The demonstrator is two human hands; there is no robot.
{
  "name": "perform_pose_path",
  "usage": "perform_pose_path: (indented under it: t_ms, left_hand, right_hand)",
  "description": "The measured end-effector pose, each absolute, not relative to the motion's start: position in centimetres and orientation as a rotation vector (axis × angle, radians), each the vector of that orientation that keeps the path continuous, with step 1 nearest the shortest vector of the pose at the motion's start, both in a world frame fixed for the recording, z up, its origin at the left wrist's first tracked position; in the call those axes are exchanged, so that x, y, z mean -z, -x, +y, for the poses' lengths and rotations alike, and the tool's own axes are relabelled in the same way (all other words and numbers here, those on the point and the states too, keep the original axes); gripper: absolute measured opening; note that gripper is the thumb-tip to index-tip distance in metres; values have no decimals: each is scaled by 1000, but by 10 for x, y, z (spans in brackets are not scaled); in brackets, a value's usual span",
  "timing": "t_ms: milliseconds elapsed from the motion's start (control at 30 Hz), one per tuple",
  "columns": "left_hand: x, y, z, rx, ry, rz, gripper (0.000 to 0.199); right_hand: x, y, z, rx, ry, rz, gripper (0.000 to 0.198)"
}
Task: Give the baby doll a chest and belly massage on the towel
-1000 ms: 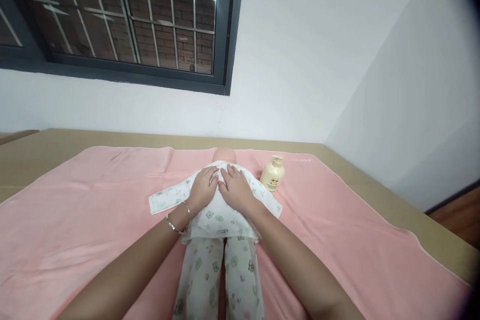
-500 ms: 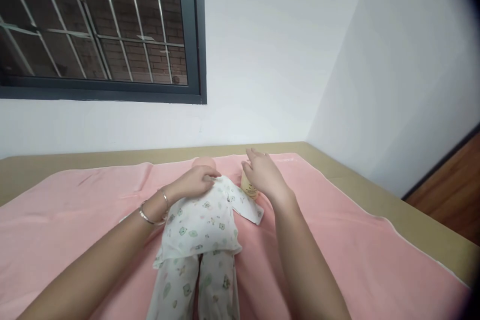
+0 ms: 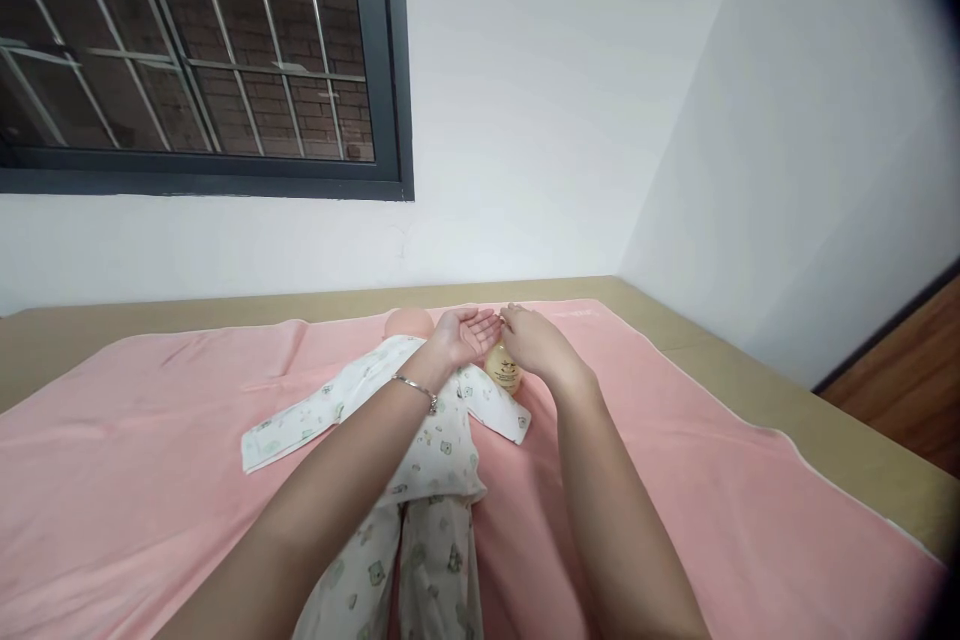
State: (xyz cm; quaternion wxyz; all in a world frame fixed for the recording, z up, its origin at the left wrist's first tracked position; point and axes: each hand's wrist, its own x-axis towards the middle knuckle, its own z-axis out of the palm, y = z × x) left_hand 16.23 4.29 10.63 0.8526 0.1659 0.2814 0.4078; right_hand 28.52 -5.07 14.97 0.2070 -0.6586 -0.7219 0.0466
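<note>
My left hand is open, palm up, its fingers reaching toward the top of a small yellow bottle with dark print. Over that bottle's top my right hand is closed, fingers bent; the top itself is hidden beneath it. The fingertips of both hands nearly meet. Below my left forearm lies a doll dressed in a white printed top and matching trousers. Its round, skin-toned head shows at the far end, partly behind the collar. One sleeve stretches left, the other ends near the bottle.
A pink blanket is spread under the doll and bottle, on a tan surface. White walls rise behind and to the right. A dark-framed window with metal bars is at upper left. Brown wood shows at right.
My left hand has left the doll's collar, moved right and turned palm up beside the bottle. My right hand has lowered and closed over the bottle's top.
</note>
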Motion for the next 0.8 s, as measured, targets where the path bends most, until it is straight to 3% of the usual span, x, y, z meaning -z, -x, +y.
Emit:
perform_pose_path:
  t_ms: [333, 800]
  left_hand:
    - [-104, -158, 45, -905, -278, 593, 40]
    - [-116, -140, 27, -854, -318, 566, 39]
  right_hand:
    - [-151, -284, -53, -6, 1878, -2084, 29]
    - [-144, -274, -47, 75, 1807, -1955, 40]
